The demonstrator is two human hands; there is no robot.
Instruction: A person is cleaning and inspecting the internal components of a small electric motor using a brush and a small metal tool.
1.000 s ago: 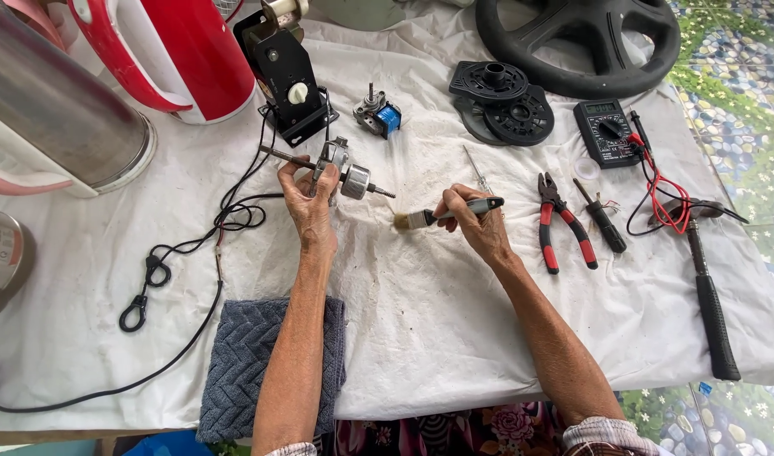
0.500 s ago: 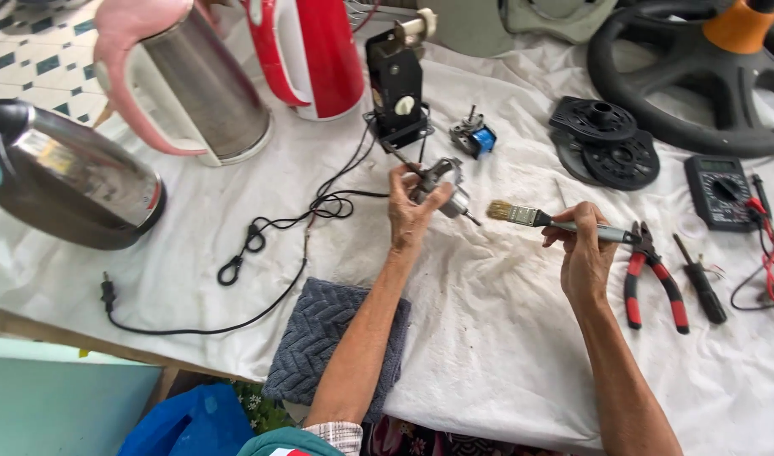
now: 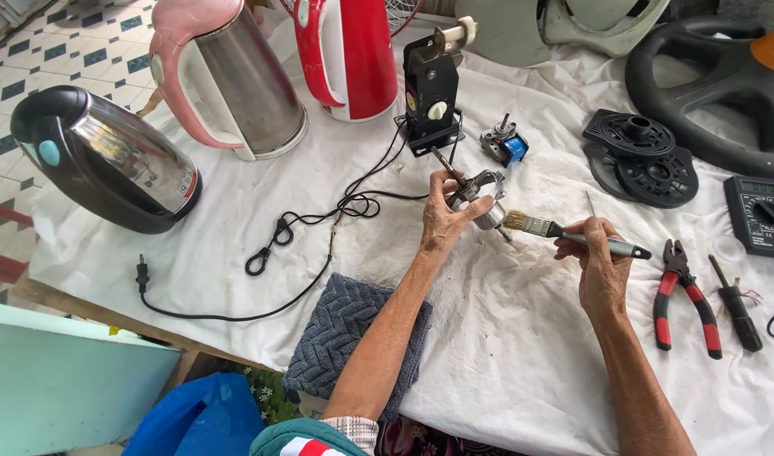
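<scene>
Clearly the only view is the one looking down from the person's head, so everything comes from there. The left hand [image 3: 444,221] is closed around a small electric motor [image 3: 480,196], lifted just above the white cloth on the worktop [image 3: 505,338], with its thin shaft sticking out up and to the left. The right hand [image 3: 596,253] is closed on the grey handle of a paintbrush [image 3: 564,231], whose bristles touch the motor's lower right side.

That motor looks like solid metal: I judge it dense for its size, stiff, and not slippery. The shaft and any fine wiring seem the delicate parts, so the body or frame is the sensible place to grip, as the fingers do now. The brush is light and its bristles soft.

Nearby lie red-handled pliers [image 3: 687,291], a screwdriver [image 3: 736,306], a meter [image 3: 763,215], a black cord [image 3: 303,245], a grey towel [image 3: 353,333] and three kettles, the black one [image 3: 108,160] at the left.
</scene>
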